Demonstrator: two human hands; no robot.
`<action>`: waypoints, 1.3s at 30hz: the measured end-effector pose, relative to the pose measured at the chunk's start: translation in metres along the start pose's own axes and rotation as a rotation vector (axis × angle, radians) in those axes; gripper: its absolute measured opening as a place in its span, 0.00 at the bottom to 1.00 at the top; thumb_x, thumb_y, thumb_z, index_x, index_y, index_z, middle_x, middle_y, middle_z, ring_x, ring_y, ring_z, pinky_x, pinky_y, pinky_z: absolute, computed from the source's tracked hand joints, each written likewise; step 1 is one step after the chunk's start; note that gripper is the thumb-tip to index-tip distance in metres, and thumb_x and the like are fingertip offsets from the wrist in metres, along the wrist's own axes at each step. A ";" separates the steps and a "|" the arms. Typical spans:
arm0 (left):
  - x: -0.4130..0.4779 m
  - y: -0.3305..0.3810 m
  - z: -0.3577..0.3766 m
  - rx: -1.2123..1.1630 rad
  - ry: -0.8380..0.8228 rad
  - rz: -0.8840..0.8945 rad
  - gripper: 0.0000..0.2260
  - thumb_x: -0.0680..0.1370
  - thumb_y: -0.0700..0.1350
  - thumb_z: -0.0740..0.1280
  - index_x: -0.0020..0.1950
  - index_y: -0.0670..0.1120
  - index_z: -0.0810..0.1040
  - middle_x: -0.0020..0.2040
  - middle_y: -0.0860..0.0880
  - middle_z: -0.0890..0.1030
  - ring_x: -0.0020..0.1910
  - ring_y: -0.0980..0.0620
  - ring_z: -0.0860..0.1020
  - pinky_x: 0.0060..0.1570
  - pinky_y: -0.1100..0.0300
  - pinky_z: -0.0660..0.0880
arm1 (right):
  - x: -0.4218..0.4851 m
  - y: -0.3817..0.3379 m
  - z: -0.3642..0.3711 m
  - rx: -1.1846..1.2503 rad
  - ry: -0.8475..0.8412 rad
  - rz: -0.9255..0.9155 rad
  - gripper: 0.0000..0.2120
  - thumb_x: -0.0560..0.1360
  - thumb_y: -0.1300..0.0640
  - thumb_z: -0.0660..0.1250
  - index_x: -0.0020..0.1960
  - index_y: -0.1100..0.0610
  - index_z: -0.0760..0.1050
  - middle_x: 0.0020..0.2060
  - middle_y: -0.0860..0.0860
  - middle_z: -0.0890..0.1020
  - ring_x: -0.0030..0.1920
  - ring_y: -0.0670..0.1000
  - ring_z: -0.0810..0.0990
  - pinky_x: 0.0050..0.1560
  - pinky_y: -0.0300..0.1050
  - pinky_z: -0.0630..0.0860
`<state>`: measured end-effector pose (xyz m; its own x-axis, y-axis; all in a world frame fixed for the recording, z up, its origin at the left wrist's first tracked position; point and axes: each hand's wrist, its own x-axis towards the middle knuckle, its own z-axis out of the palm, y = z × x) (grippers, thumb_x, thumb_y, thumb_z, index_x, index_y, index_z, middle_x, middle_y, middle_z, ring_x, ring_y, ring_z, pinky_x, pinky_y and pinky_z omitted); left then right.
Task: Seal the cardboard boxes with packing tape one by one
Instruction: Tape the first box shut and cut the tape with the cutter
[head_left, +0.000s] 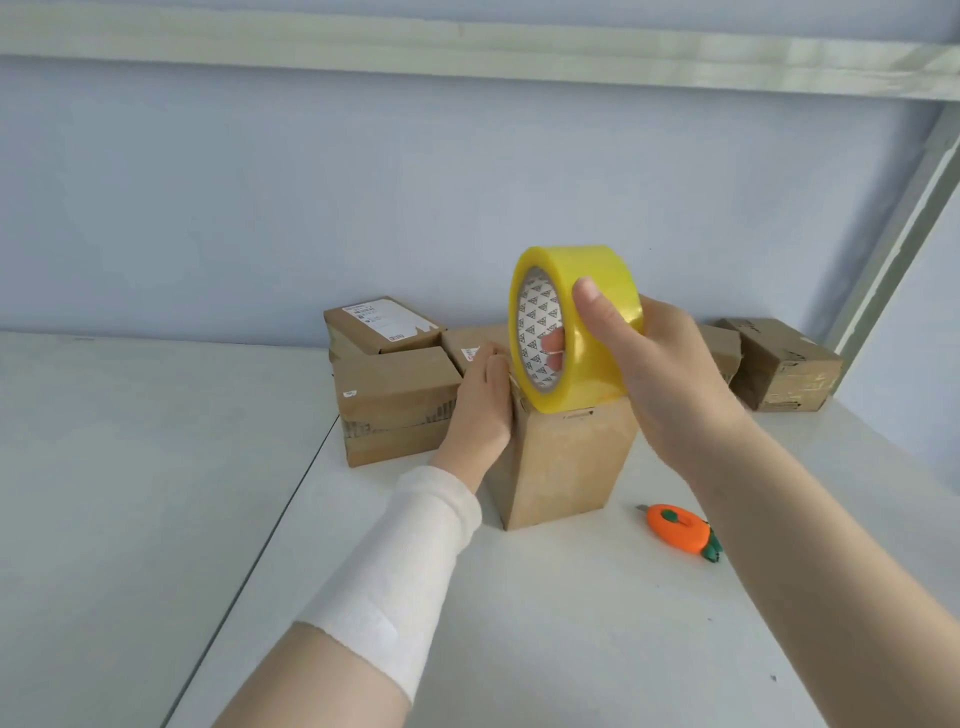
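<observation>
Step in hand, as I judge it: starting a tape strip over the top of the upright box (561, 467), centre of the table (519, 623).

The right hand (670, 374) grips the tape roll (587, 369), thumb clamped on the outer yellow face and fingers hooked through the core. The roll stands on edge, touching the box's top at its 10 o'clock corner.

The left hand (480, 405) has its fingers straight and together, pressed flat on the box's upper side wall at 9 o'clock. It is probably pinning the tape's free end, but the strip is too thin and clear to confirm.

Other things, read from the upright box:
- stack of boxes (395, 400) at 10 o'clock, just beside the left hand
- 1 more box (784, 369) at 2 o'clock, already showing tape bands
- carrot-shaped cutter (680, 530) at 4 o'clock, on the table, untouched

To do it well:
- Keep the left palm firm so the tail does not peel off as the roll pulls.
- Draw the roll toward 3 o'clock, low and taut across the flap seam, centred on it.
- The box is tall with a narrow base, so it will likely tip if the pull goes sideways. Pull along the top and brace with the left hand.
- Run past the far edge and down that side before cutting, then rub the strip flat.
- The cutter is near the right forearm, an easy reach.

Task looks early: several boxes show no fresh tape.
</observation>
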<state>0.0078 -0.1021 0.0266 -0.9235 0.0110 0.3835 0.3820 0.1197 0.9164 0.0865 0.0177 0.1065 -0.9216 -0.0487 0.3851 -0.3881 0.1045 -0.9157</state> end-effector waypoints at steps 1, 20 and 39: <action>0.000 -0.001 0.000 0.012 -0.001 0.003 0.15 0.83 0.38 0.48 0.47 0.33 0.71 0.45 0.34 0.76 0.44 0.47 0.73 0.47 0.51 0.69 | -0.004 0.003 -0.002 0.004 0.015 -0.017 0.20 0.71 0.39 0.65 0.43 0.56 0.82 0.40 0.54 0.85 0.44 0.53 0.84 0.48 0.50 0.81; 0.001 -0.002 -0.001 -0.172 -0.027 -0.137 0.12 0.81 0.45 0.51 0.53 0.51 0.73 0.58 0.50 0.75 0.62 0.48 0.72 0.63 0.54 0.69 | -0.103 0.050 0.005 0.080 0.199 0.046 0.11 0.68 0.49 0.65 0.42 0.55 0.78 0.30 0.45 0.83 0.29 0.41 0.81 0.29 0.30 0.74; -0.026 -0.011 -0.007 -0.022 0.047 -0.282 0.16 0.82 0.50 0.54 0.51 0.41 0.76 0.50 0.45 0.78 0.52 0.49 0.75 0.54 0.55 0.69 | -0.005 0.007 0.007 0.104 0.024 0.249 0.20 0.74 0.42 0.64 0.37 0.58 0.81 0.39 0.54 0.86 0.43 0.54 0.85 0.49 0.52 0.81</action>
<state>0.0284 -0.1103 0.0074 -0.9909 -0.0663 0.1171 0.1109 0.0901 0.9897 0.0885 0.0112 0.0977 -0.9890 -0.0104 0.1478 -0.1479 0.0080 -0.9890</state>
